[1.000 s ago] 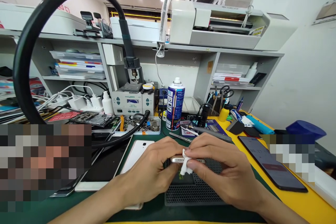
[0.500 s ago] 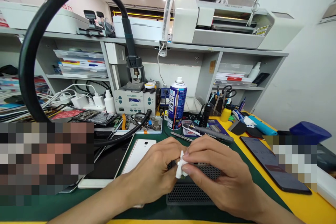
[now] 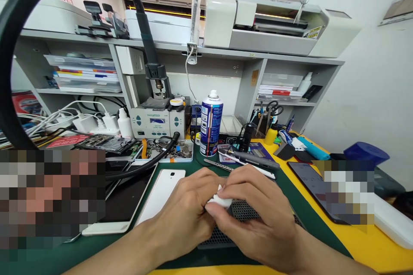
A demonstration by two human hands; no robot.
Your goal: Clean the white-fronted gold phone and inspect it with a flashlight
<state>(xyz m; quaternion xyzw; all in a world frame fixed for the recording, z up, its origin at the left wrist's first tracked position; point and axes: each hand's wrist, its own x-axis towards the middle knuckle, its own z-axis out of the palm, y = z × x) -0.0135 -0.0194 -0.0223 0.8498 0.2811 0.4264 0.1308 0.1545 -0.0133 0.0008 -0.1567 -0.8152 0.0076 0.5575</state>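
A crumpled white tissue (image 3: 223, 200) is pinched between the thumb and fingertips of my right hand (image 3: 260, 211). My left hand (image 3: 190, 207) is closed against the tissue from the other side; whatever its fingers grip is hidden behind them. Both hands meet above a black honeycomb-patterned pad (image 3: 219, 237) on the green mat (image 3: 180, 258). Left of my hands lies a white phone (image 3: 163, 189), face down.
A blue spray can (image 3: 211, 126) stands behind my hands, near tweezers (image 3: 217, 165) and a grey pen-shaped tool (image 3: 254, 160). A soldering station (image 3: 158, 120), a parts tray (image 3: 190, 150) and a thick black hose (image 3: 142, 169) occupy the left. A dark phone (image 3: 314, 189) lies right.
My right thumb and fingers have folded the tissue over, from upright to lying more sideways against my left fingers. The view has shifted slightly, so the bench appears further left.
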